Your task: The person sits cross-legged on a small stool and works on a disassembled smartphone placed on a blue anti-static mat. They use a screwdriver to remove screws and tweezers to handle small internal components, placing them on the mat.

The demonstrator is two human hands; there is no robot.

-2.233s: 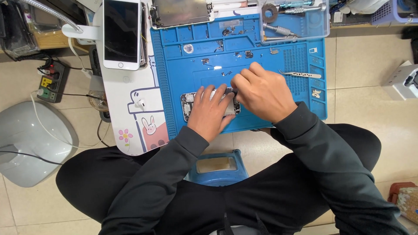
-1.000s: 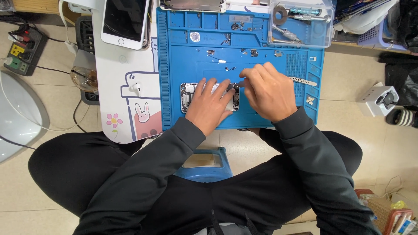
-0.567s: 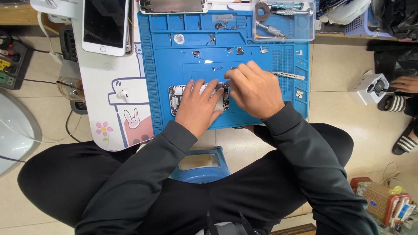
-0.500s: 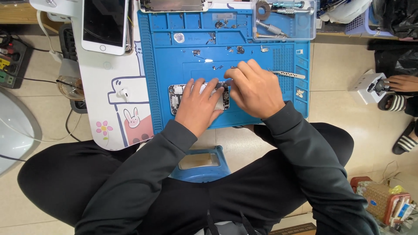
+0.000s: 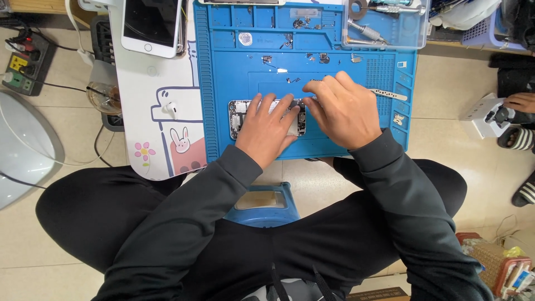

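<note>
The opened phone chassis lies flat on the blue repair mat, a little toward six o'clock of the mat's middle, its bared inner parts showing at the nine o'clock end. The left hand rests palm-down on it, its grip spread, fingers fanned toward twelve o'clock and pressing the chassis to the mat. The right hand sits just beside it at three o'clock, fingertips bunched at the chassis's upper right corner; whether that grip pinches a tool or part I cannot tell. Metal tweezers lie on the mat at three o'clock of the right hand. Small screws and brackets are scattered at twelve o'clock of the hands. A white smartphone lies face-up on the white counter at ten o'clock.
</note>
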